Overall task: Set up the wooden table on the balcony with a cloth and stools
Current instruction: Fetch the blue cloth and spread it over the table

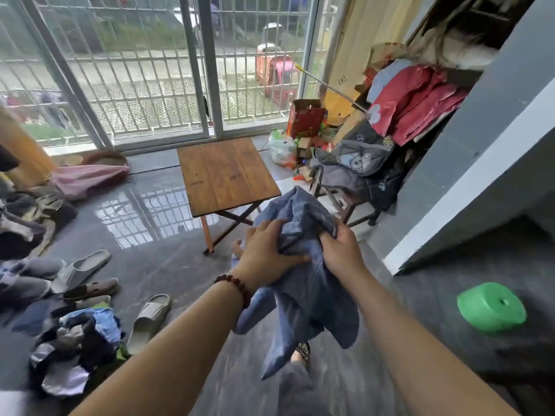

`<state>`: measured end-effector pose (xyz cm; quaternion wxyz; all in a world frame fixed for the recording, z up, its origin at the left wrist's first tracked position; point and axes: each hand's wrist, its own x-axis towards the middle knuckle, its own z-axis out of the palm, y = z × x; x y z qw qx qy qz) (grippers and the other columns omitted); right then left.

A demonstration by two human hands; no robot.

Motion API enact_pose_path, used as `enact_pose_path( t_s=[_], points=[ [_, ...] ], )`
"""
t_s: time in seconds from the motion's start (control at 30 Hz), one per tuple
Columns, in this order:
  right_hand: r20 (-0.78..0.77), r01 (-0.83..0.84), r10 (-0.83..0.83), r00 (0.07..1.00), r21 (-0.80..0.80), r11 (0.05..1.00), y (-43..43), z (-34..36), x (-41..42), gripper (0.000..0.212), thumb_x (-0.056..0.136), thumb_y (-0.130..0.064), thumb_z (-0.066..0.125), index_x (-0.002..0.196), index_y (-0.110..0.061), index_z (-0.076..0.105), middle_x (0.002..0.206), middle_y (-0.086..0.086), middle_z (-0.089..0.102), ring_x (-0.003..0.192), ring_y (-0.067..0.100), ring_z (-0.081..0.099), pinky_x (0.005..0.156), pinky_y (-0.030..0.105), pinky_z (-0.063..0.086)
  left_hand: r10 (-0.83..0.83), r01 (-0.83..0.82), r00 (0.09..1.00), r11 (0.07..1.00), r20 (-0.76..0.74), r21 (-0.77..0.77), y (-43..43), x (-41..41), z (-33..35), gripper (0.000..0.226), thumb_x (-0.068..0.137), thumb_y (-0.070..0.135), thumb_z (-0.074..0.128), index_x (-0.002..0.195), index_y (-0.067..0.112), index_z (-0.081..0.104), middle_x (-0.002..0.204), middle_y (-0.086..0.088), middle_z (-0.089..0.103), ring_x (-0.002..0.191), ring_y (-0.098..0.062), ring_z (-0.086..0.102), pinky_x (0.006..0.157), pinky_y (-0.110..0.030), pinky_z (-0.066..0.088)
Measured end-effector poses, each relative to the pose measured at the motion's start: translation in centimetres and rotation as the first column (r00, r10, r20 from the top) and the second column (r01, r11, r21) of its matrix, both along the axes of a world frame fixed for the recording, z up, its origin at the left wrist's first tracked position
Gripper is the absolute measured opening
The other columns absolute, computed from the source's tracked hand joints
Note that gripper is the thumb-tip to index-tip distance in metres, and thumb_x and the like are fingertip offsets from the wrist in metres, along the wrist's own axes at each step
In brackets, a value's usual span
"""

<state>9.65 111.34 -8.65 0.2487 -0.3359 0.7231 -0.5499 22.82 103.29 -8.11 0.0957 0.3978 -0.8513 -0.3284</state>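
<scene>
Both hands hold the cloth [303, 283], a bunched blue fabric, up in front of the body: left hand [270, 253] lies over the bunch with fingers spread and curled into it, thumb pressed into the fabric; right hand [342, 253] is fisted tight round a fold at the cloth's right side. Loose ends of the cloth hang down between the forearms, above the floor. Red bead bracelet [237, 285] on left wrist. Wooden table [228, 172] stands unfolded on the glossy dark floor ahead of the hands, top bare, crossed legs showing at its near edge, just in front of the barred glass doors [150, 70]. Right of the table, a dark wooden stool [345, 202] sits under a heap of grey clothes [357, 160]; more red and pink clothes [417, 103] are stacked higher against the wall. Green plastic stool [492, 307] lies tipped on the floor at far right, well apart from the table. Left side: slippers [84, 268] scattered, a clothes pile [75, 349] near the bottom edge, pink fabric [87, 175] by the doors. One sandalled foot [301, 351] shows below the cloth.
</scene>
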Motion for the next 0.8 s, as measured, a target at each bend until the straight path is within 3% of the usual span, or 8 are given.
enact_pose_path(
  t_s=[0.07,0.13,0.27,0.37,0.5,0.57,0.7,0.8],
  points=[
    [0.009,-0.03,0.03,1.0,0.015,0.999,-2.6,-0.4,-1.6,0.018,0.094,-0.011,0.051,0.089,-0.027,0.059,0.085,-0.018,0.061,0.081,-0.004,0.056,0.071,0.01,0.043,0.088,-0.085,0.992,0.996,-0.091,0.027,-2.5,-1.8,-0.4,0.034,0.081,0.05,0.062,0.103,0.025,0.058,0.108,-0.001,0.059,0.104,-0.023,0.054,0.088,-0.037,0.041],
    [0.006,-0.046,0.045,0.999,0.039,0.998,-5.0,-0.8,-3.7,0.016,0.095,-0.02,0.052,0.083,-0.027,0.058,0.082,-0.016,0.061,0.078,-0.003,0.055,0.07,0.018,0.041,0.138,-0.119,0.971,0.987,-0.194,0.108,-4.9,-3.8,-0.4,0.024,0.086,0.035,0.062,0.096,0.013,0.064,0.097,-0.005,0.065,0.093,-0.023,0.06,0.082,-0.035,0.047],
    [0.094,-0.135,0.13,0.987,0.05,0.99,-8.9,-1.0,-8.3,0.01,0.094,-0.029,0.055,0.085,-0.03,0.059,0.085,-0.01,0.066,0.079,0.005,0.06,0.067,0.013,0.045,0.314,-0.21,0.895,0.923,-0.317,0.323,-8.5,-8.9,0.9,0.004,0.091,0.023,0.058,0.091,0.019,0.057,0.079,0.01,0.059,0.077,-0.007,0.057,0.072,-0.024,0.043],
    [0.107,-0.244,0.238,0.965,0.052,0.968,-10.8,-0.4,-11.6,0.01,0.095,-0.027,0.055,0.089,-0.03,0.062,0.085,-0.016,0.064,0.081,-0.002,0.059,0.066,0.001,0.042,0.451,-0.263,0.816,0.846,-0.361,0.463,-10.5,-12.8,1.3,0.012,0.093,0.023,0.056,0.081,0.025,0.053,0.074,0.012,0.056,0.069,0.001,0.052,0.063,-0.016,0.042],
    [0.171,-0.427,0.417,0.892,0.02,0.904,-12.7,0.0,-15.7,0.018,0.088,-0.033,0.064,0.103,-0.024,0.062,0.102,-0.007,0.067,0.094,0.003,0.062,0.079,0.012,0.047,0.533,-0.288,0.728,0.809,-0.431,0.513,-12.4,-17.0,1.2,0.016,0.089,0.022,0.061,0.075,0.027,0.056,0.074,0.008,0.061,0.071,-0.002,0.057,0.063,-0.012,0.046],
    [0.125,-0.441,0.429,0.894,0.092,0.893,-13.7,-0.2,-17.3,0.033,0.079,-0.038,0.073,0.106,-0.024,0.059,0.103,-0.005,0.066,0.094,0.008,0.064,0.079,0.016,0.05,0.503,-0.279,0.747,0.831,-0.435,0.481,-13.1,-18.5,1.3,0.011,0.086,0.023,0.066,0.076,0.022,0.061,0.074,0.006,0.064,0.071,-0.004,0.059,0.059,-0.009,0.047],
    [0.025,-0.367,0.368,0.929,0.172,0.914,-15.4,-0.8,-19.9,0.01,0.089,-0.022,0.064,0.093,-0.013,0.062,0.088,0.005,0.068,0.084,0.016,0.061,0.072,0.025,0.047,0.385,-0.221,0.839,0.887,-0.384,0.406,-14.3,-20.2,1.5,0.012,0.084,0.026,0.068,0.081,0.015,0.067,0.075,0.002,0.068,0.073,-0.008,0.063,0.057,-0.008,0.047],
    [-0.008,-0.356,0.364,0.931,0.193,0.914,-16.0,-1.0,-21.3,0.016,0.095,-0.021,0.053,0.091,-0.01,0.063,0.09,0.01,0.069,0.082,0.014,0.059,0.073,0.028,0.046,0.342,-0.174,0.877,0.881,-0.338,0.441,-15.1,-20.8,1.9,0.012,0.085,0.029,0.066,0.091,0.019,0.066,0.088,0.0,0.07,0.085,-0.012,0.065,0.064,-0.012,0.048]
  ],
)
